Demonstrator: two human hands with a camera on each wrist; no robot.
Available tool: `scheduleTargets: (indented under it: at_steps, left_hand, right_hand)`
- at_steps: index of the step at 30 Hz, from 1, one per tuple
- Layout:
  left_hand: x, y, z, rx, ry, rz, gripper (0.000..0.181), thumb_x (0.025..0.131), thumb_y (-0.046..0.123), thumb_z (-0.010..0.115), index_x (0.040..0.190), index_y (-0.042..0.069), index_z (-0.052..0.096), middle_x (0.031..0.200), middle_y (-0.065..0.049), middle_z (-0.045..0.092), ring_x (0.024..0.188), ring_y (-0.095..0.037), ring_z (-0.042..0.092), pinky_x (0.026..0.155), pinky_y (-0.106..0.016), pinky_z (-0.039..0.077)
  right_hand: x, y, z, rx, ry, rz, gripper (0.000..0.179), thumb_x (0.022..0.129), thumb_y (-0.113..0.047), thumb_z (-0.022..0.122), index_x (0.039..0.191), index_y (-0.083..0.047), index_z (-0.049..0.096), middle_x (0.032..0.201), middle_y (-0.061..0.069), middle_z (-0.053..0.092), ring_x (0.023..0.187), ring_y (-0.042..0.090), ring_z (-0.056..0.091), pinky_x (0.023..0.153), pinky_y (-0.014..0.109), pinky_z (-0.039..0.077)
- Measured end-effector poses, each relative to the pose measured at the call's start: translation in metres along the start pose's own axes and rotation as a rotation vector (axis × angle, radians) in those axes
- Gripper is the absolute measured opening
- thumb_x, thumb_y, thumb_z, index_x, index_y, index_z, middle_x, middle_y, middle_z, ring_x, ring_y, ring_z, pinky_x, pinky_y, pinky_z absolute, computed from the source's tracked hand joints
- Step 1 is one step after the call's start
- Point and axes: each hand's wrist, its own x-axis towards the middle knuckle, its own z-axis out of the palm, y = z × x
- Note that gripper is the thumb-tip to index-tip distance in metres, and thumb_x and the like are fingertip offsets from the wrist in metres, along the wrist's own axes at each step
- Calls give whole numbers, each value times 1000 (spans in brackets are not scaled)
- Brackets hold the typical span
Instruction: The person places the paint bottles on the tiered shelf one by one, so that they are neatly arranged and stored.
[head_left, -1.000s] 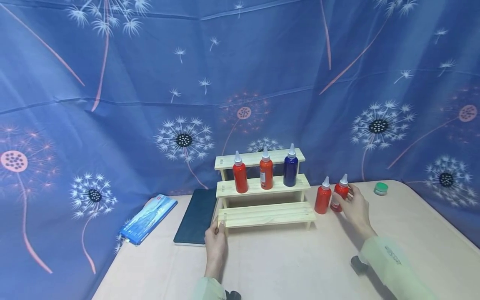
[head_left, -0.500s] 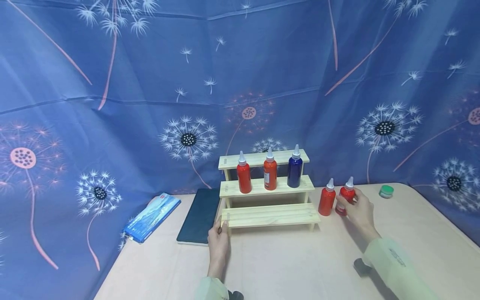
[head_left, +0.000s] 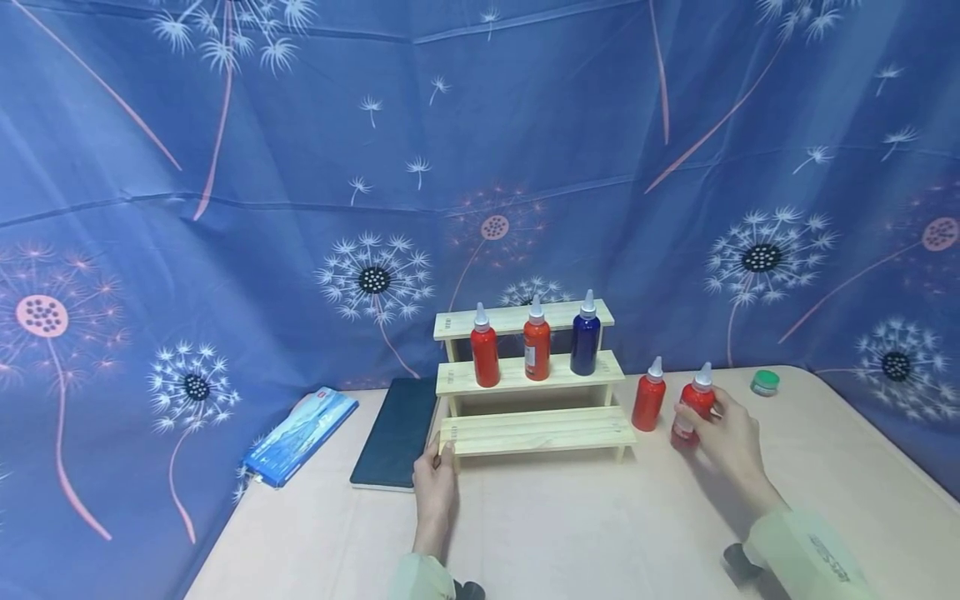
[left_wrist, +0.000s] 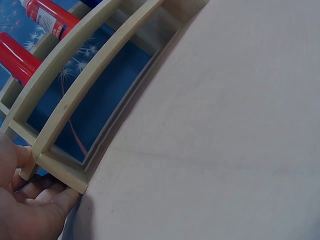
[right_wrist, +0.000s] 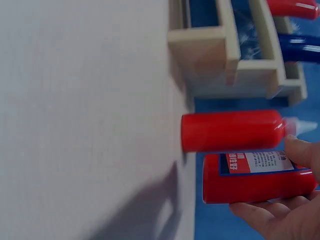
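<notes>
Left hand (head_left: 435, 487) grips wooden rack (head_left: 536, 430) | right hand (head_left: 729, 435) holds labelled red bottle (head_left: 694, 403) | second red bottle (head_left: 648, 403) stands near

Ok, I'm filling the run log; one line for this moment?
left hand: holds wooden rack | right hand: grips red bottle | middle shelf: three bottles

Illegible lettering on bottle label (right_wrist: 260, 163), sleeve (head_left: 808, 552).

Four red bottles (head_left: 485, 358) and one blue bottle (head_left: 585, 344) were in view, five in all. The table (head_left: 555, 533) carried one wooden rack (head_left: 512, 317) of three tiers (head_left: 536, 432); three bottles stood on its middle tier and two were beyond its right end. There were also one dark notebook (head_left: 396, 433), one blue packet (head_left: 302, 436) and one green-lidded jar (head_left: 765, 383).
</notes>
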Motion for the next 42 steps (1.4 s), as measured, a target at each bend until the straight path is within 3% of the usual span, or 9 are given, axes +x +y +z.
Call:
scheduleTargets:
  at_steps: [7, 19, 25, 33, 36, 39, 42]
  left_hand:
    - [0, -1, -1, -5, 2, 3, 41, 102, 12, 48, 137, -9, 47, 133, -28, 55, 123, -39, 56, 101, -46, 51]
    - [1, -1, -1, -20, -11, -10, 45, 103, 14, 47, 142, -9, 42, 141, -29, 48, 127, -41, 51, 104, -46, 48]
    - [3, -2, 1, -21, -13, -12, 45, 103, 13, 47, 142, -9, 42, 142, -28, 47, 127, -40, 51, 103, -44, 49]
    - [3, -2, -2, -41, -11, 10, 43, 102, 11, 47, 140, -9, 45, 140, -29, 48, 126, -41, 52, 103, -45, 49]
    - [3, -2, -1, -51, -15, 21, 42, 102, 11, 47, 139, -9, 46, 139, -29, 50, 126, -40, 53, 102, -45, 49]
    - [3, -3, 0, -58, -15, 28, 42, 102, 12, 47, 139, -8, 46, 140, -28, 50, 128, -39, 51, 104, -45, 48]
    - [1, -4, 0, -57, -17, 22, 42, 102, 12, 47, 139, -9, 46, 141, -28, 49, 129, -40, 49, 105, -45, 46]
  right_hand:
    - [-20, -18, -4, 26, -10, -81, 68, 92, -20, 70, 144, 8, 37, 136, 36, 48, 119, 54, 51, 96, 58, 47]
    - [-38, -54, 9, 113, 4, -267, 53, 89, -11, 72, 133, 9, 50, 121, 34, 60, 105, 48, 63, 78, 30, 61]
    - [-38, -67, 24, 137, -14, -306, 46, 88, -11, 73, 127, 7, 56, 116, 32, 64, 103, 44, 66, 74, 9, 56]
    - [-35, -85, 46, 212, -79, -293, 52, 87, -12, 75, 131, 7, 53, 117, 29, 65, 105, 40, 66, 75, 0, 48]
    - [-33, -89, 53, 233, -100, -289, 55, 87, -14, 75, 133, 7, 52, 119, 28, 65, 108, 39, 65, 80, 4, 50]
    - [-31, -91, 59, 215, -105, -292, 56, 87, -16, 75, 134, 6, 52, 120, 27, 65, 109, 39, 65, 90, 23, 57]
    - [-31, -91, 65, 177, -108, -281, 56, 87, -17, 76, 134, 4, 53, 119, 26, 65, 108, 38, 65, 94, 43, 54]
